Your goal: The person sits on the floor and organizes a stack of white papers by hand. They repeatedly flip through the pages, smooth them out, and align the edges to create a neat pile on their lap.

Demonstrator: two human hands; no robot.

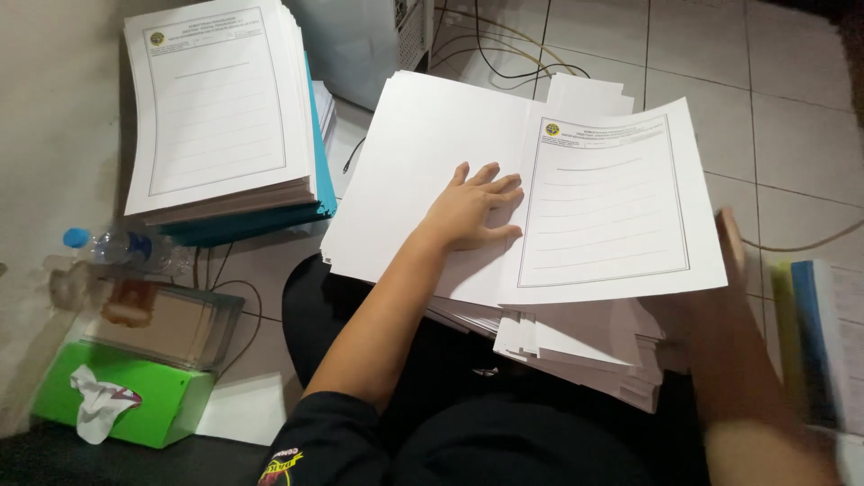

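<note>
tall paper stack [220,108] blocking far left, bare tiles [774,135] open far right

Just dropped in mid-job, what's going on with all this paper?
A person sits on the tiled floor with a pile of paper on their lap. The left hand lies flat on a blank white sheet on top. The right hand, blurred, is at the edge of a printed form sheet beside it. A second stack of forms sits to the left, near a water bottle and a green tissue box.

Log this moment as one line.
left hand flat on blank sheet | right hand holds printed form | lap stack
</note>
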